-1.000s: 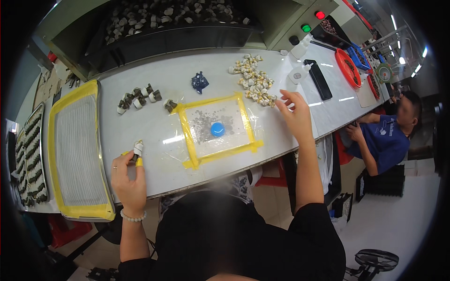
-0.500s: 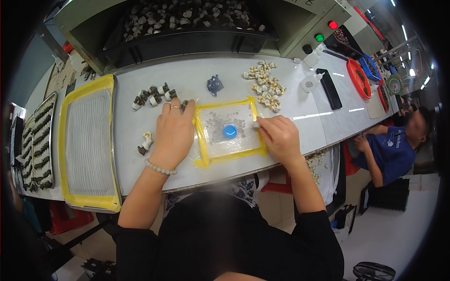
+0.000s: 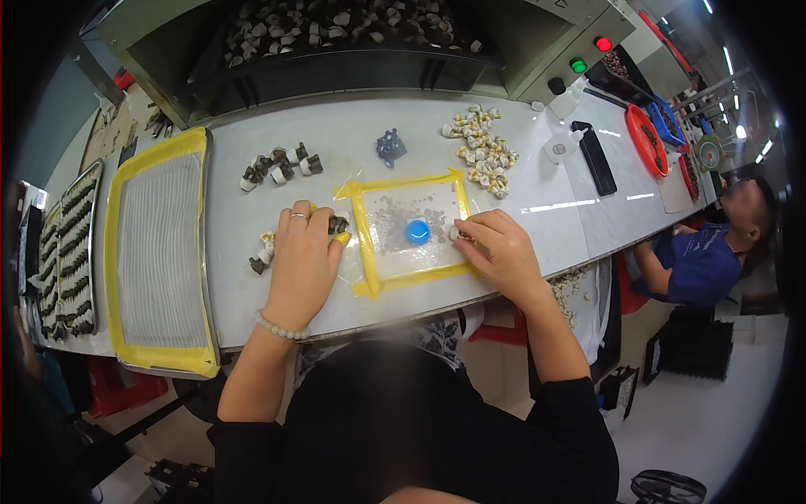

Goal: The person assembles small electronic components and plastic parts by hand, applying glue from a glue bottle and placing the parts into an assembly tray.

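My left hand (image 3: 304, 256) rests low over the white table, fingers curled, with a small dark piece (image 3: 337, 224) pinched between thumb and forefinger. Yellow wrapping shows on its thumb and fingertip. Just beyond the right tape edge, my right hand (image 3: 502, 256) pinches a small white-and-brown piece (image 3: 456, 233). Between both hands lies a clear sheet (image 3: 403, 262) bordered by yellow tape, spotted with grey marks. A small round blue cap (image 3: 417, 233) sits on it. Beside my left hand is a joined white-and-dark piece (image 3: 259, 260), partly covered by that hand.
Dark-and-white pieces (image 3: 280, 165) lie at the back left, yellow-flecked white pieces (image 3: 487, 155) at the back right. A dark grey lump (image 3: 390, 148) sits between. Left stands a yellow-edged ribbed tray (image 3: 159, 252); right, white bottles (image 3: 561, 149) and a black tray (image 3: 594, 160). A co-worker (image 3: 697, 260) sits far right.
My left hand has moved nearer to me and left from the back group, a dark piece now showing in its pinch. The right hand still pinches its piece, slightly lower.
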`<act>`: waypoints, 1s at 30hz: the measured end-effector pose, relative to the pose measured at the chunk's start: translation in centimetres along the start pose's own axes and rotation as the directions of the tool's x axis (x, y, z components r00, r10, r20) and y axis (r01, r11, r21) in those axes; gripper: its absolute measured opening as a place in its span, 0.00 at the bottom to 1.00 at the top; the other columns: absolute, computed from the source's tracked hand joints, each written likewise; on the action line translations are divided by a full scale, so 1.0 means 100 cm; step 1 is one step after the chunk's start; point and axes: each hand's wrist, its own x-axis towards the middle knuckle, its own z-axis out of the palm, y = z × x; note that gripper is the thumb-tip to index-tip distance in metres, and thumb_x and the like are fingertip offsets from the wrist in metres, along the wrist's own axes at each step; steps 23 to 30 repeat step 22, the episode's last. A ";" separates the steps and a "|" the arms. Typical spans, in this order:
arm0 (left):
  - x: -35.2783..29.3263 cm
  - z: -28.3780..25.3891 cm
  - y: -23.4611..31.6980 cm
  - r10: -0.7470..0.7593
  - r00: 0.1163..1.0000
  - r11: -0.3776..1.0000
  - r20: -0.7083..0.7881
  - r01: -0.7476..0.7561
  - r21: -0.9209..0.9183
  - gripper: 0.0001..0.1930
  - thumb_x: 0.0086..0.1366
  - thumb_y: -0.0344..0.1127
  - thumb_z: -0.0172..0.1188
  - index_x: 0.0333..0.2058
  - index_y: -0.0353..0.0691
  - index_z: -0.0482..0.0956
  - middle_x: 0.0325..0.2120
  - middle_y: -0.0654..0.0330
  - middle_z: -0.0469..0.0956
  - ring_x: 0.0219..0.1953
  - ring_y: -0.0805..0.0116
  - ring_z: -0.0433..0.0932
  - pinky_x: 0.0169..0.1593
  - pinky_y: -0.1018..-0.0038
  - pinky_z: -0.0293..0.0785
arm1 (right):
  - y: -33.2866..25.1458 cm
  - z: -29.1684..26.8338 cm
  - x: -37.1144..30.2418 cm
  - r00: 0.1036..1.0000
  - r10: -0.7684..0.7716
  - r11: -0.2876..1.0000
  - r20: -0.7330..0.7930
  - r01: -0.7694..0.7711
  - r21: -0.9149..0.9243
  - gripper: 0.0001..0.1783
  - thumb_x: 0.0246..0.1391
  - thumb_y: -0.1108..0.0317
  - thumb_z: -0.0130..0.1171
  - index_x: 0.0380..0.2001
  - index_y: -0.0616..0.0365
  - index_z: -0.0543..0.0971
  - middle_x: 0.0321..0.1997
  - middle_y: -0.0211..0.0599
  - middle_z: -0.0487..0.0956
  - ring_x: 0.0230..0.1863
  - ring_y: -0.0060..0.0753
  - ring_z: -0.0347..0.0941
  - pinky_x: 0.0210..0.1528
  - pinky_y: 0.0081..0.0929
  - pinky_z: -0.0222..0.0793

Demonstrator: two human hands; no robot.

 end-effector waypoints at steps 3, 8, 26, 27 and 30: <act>0.000 0.001 -0.001 0.020 1.000 0.999 0.000 -0.020 -0.039 0.17 0.49 0.25 0.59 0.41 0.30 0.72 0.39 0.49 0.71 0.43 0.50 0.67 0.47 0.62 0.66 | -0.008 0.000 0.009 1.000 -0.001 0.998 0.017 0.000 0.070 0.12 0.41 0.75 0.64 0.34 0.59 0.81 0.32 0.37 0.77 0.32 0.37 0.74 0.35 0.29 0.70; -0.009 -0.002 0.008 -0.094 0.993 0.809 0.076 0.120 -0.575 0.18 0.50 0.21 0.59 0.42 0.29 0.71 0.33 0.55 0.76 0.33 0.64 0.77 0.39 0.73 0.75 | -0.019 0.001 0.030 0.995 -0.067 0.997 0.072 0.064 0.053 0.12 0.40 0.75 0.64 0.34 0.58 0.81 0.31 0.36 0.77 0.31 0.36 0.74 0.34 0.29 0.70; -0.040 0.027 0.020 -0.112 0.919 -0.158 0.379 0.360 -0.919 0.16 0.60 0.23 0.58 0.47 0.31 0.70 0.37 0.51 0.77 0.35 0.64 0.80 0.42 0.73 0.79 | -0.020 0.005 0.040 0.980 -0.128 0.991 0.155 0.132 -0.015 0.09 0.42 0.70 0.59 0.31 0.53 0.81 0.30 0.30 0.76 0.34 0.36 0.72 0.37 0.33 0.68; -0.040 0.027 0.020 -0.112 0.919 -0.158 0.379 0.360 -0.919 0.16 0.60 0.23 0.58 0.47 0.31 0.70 0.37 0.51 0.77 0.35 0.64 0.80 0.42 0.73 0.79 | -0.020 0.005 0.040 0.980 -0.128 0.991 0.155 0.132 -0.015 0.09 0.42 0.70 0.59 0.31 0.53 0.81 0.30 0.30 0.76 0.34 0.36 0.72 0.37 0.33 0.68; -0.040 0.027 0.020 -0.112 0.919 -0.158 0.379 0.360 -0.919 0.16 0.60 0.23 0.58 0.47 0.31 0.70 0.37 0.51 0.77 0.35 0.64 0.80 0.42 0.73 0.79 | -0.020 0.005 0.040 0.980 -0.128 0.991 0.155 0.132 -0.015 0.09 0.42 0.70 0.59 0.31 0.53 0.81 0.30 0.30 0.76 0.34 0.36 0.72 0.37 0.33 0.68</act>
